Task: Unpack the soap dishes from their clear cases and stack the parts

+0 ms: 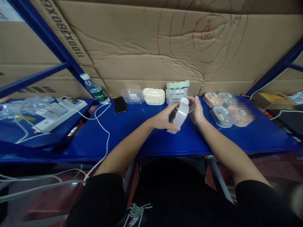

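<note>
My left hand (163, 119) is closed around a pale grey-white plastic box part (181, 114), tilted up on its side above the blue table. A round white spot shows at its upper end. My right hand (198, 110) grips the edge of a clear plastic lid (187, 94) with a curved rim, right behind the box part. Its fingers are partly hidden. Beyond the hands stands a stack of light green and pale trays (178, 84). Left of it are a stack of cream trays (154, 96) and a stack of clear lids (133, 96).
Several lidded boxes (222, 116), peach and grey, sit right on the blue table (132, 135). A phone (120, 105), a water bottle (98, 92) and a white cable (108, 138) lie left. A thin pen-like stick (200, 89) leans against the cardboard wall (132, 41).
</note>
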The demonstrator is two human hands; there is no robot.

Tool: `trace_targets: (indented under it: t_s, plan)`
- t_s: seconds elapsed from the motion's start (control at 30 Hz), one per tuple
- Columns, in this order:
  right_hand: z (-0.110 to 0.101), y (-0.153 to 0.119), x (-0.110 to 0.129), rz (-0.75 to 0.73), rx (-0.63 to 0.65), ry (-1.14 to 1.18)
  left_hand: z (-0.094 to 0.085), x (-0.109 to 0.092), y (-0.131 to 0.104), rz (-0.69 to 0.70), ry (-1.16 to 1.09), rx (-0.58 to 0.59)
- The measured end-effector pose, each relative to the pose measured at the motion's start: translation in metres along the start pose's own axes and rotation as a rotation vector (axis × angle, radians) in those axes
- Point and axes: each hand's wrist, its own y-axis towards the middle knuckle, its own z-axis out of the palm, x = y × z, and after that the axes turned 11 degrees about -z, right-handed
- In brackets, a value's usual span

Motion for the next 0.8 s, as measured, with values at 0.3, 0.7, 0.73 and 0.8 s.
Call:
trace_targets:
  t_s: [0.3,0.7,0.73,0.8]
  plan:
    - [-0.002,0.002,0.012,0.064,0.084,-0.167,-0.006,-0.026,-0.014,-0.013,0.483,0.008]
    - [-0.021,0.009,0.008,0.199,0.150,0.162,-0.001,-0.016,-0.010,0.153,0.585,-0.042]
    - [-0.022,0.010,0.004,0.188,0.162,0.221,-0.001,-0.016,-0.010,0.176,0.604,-0.058]
    - [-0.023,0.012,-0.001,0.159,0.176,0.333,-0.003,-0.016,-0.011,0.239,0.647,-0.112]
